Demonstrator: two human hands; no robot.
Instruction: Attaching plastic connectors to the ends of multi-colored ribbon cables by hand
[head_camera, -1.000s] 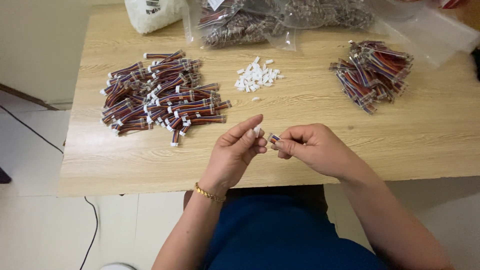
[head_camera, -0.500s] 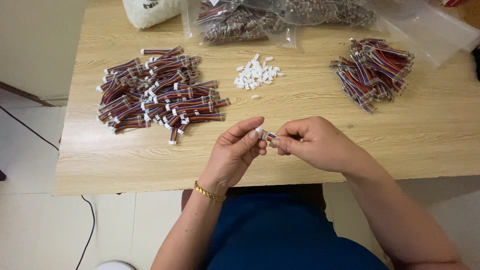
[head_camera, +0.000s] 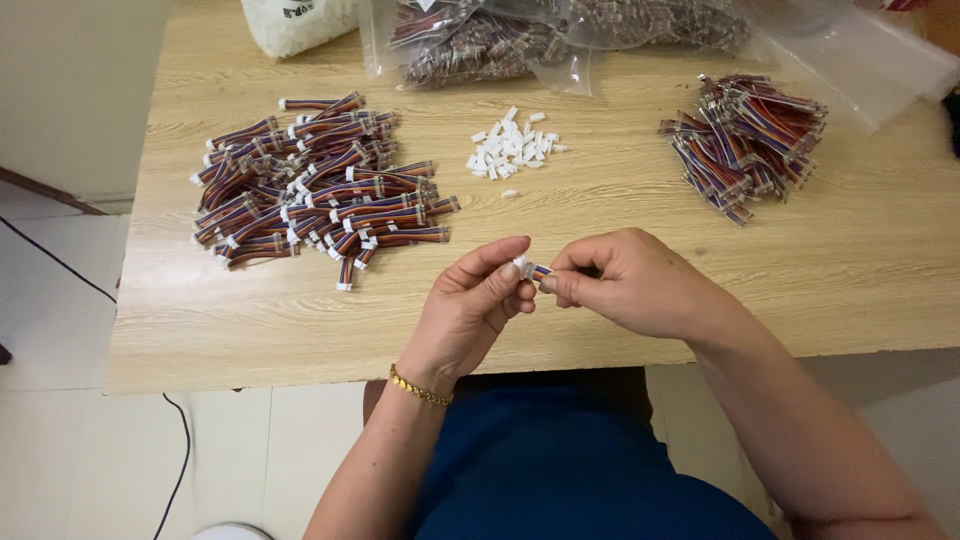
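Note:
My left hand (head_camera: 475, 305) and my right hand (head_camera: 625, 280) meet over the front edge of the wooden table (head_camera: 600, 230). Between their fingertips is a short multicoloured wire cable (head_camera: 535, 271) with a small white connector at its left end. The left fingers pinch the white connector; the right fingers grip the wires. A gold bracelet (head_camera: 418, 387) circles my left wrist. Most of the cable is hidden inside my right hand.
A large pile of finished cables (head_camera: 310, 185) lies at the left. Loose white connectors (head_camera: 510, 150) sit mid-table. Another cable pile (head_camera: 745, 140) lies at the right. Clear bags of parts (head_camera: 480, 40) line the far edge. A black cord (head_camera: 60, 265) runs over the floor.
The hands have stayed together on the cable, with only small finger shifts; the connector now sits against the cable's end between the fingertips.

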